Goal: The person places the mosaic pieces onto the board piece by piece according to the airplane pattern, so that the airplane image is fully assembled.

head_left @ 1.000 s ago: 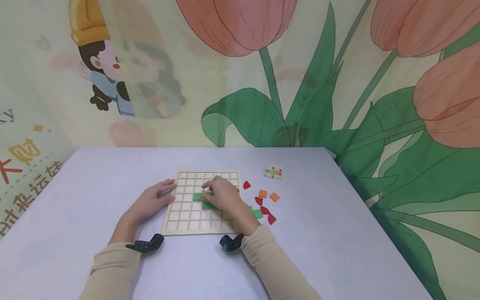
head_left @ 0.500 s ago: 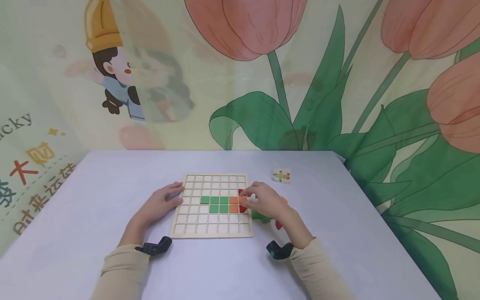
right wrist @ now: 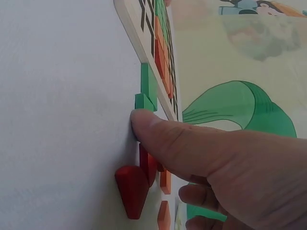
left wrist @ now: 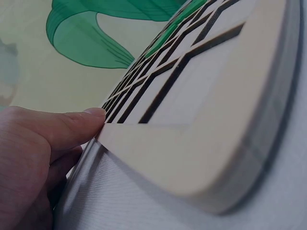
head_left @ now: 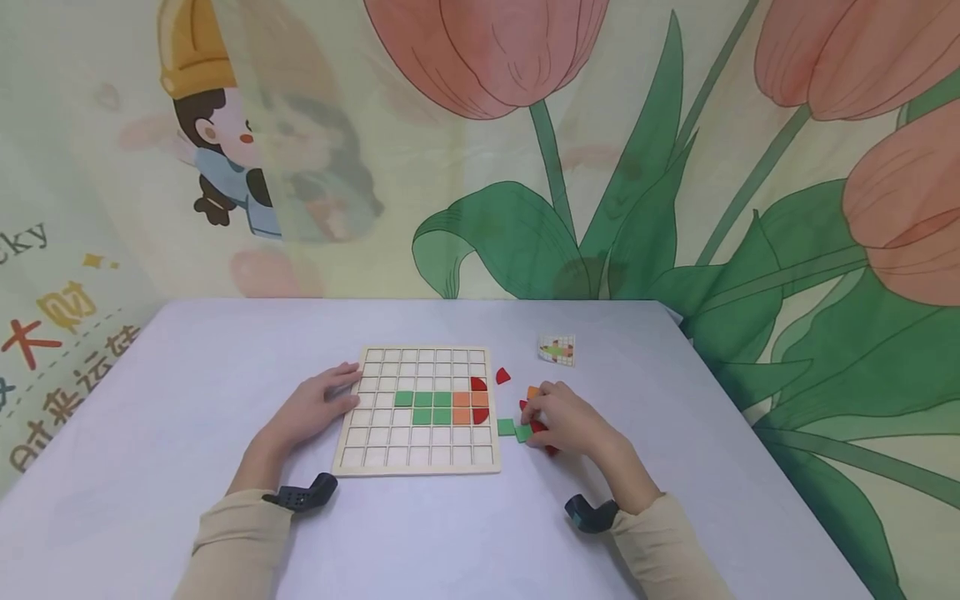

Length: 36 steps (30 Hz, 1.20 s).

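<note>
A wooden grid board [head_left: 416,470] lies on the table. Green square tiles [head_left: 422,399], orange tiles [head_left: 461,415] and two red quarter-round pieces [head_left: 480,416] fill part of its middle rows. At its left edge my left hand [head_left: 307,404] rests its fingertips; the left wrist view shows the thumb [left wrist: 93,120] on the frame. My right hand [head_left: 573,421] is over the loose pieces right of the board, thumb and fingers apart. In the right wrist view its thumb is against or just beside a green tile [right wrist: 144,102]; contact is unclear. The hand partly hides red pieces [right wrist: 132,191].
Another loose green tile [head_left: 506,427] lies by the board's right edge. A separate red quarter-round piece [head_left: 502,377] sits higher up, and an orange tile [head_left: 532,392] shows beside the right hand. Farther back is a small printed card [head_left: 557,350]. A printed backdrop stands behind the table.
My right hand has travelled from over the board's middle, past its right edge, to the loose pieces, uncovering the coloured rows. The left hand has stayed at the board's edge.
</note>
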{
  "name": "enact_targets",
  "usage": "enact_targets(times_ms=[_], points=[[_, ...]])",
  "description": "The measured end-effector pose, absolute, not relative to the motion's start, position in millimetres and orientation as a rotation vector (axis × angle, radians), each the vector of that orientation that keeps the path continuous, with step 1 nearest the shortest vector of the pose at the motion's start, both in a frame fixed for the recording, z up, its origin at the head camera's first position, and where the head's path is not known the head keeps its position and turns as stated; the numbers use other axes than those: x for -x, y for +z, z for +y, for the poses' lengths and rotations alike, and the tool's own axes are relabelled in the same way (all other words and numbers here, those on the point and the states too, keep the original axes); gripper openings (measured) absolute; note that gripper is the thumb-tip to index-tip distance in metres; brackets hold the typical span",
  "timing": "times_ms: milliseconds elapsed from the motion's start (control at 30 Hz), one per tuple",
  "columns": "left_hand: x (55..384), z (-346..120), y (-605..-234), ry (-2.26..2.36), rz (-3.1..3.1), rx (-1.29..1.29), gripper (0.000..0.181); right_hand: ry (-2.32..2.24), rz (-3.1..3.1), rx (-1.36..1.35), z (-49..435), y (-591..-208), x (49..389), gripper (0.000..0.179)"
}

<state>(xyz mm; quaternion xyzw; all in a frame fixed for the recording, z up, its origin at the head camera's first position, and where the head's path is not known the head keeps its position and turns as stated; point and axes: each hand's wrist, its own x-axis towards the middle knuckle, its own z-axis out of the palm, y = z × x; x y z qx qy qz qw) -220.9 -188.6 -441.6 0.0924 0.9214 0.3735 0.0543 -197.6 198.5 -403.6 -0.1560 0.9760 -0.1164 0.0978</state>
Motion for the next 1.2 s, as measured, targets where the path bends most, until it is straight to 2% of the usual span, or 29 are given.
enact_targets(times_ms=[233, 600, 1200], points=[[221.2, -188.3, -440.9, 1.134, 2.797, -0.267, 0.055, -0.394, 2.817, 0.403, 194.1, -403.9, 205.5, 0.018], [222.2, -190.6, -439.4, 1.148, 2.786, -0.298, 0.054, -0.485, 2.657, 0.186, 186.8, -396.7, 214.2, 0.021], [223.7, -189.5, -444.9, 1.184, 2.781, -0.28, 0.053, -0.325, 2.705, 0.172, 178.0, -383.7, 204.5, 0.02]])
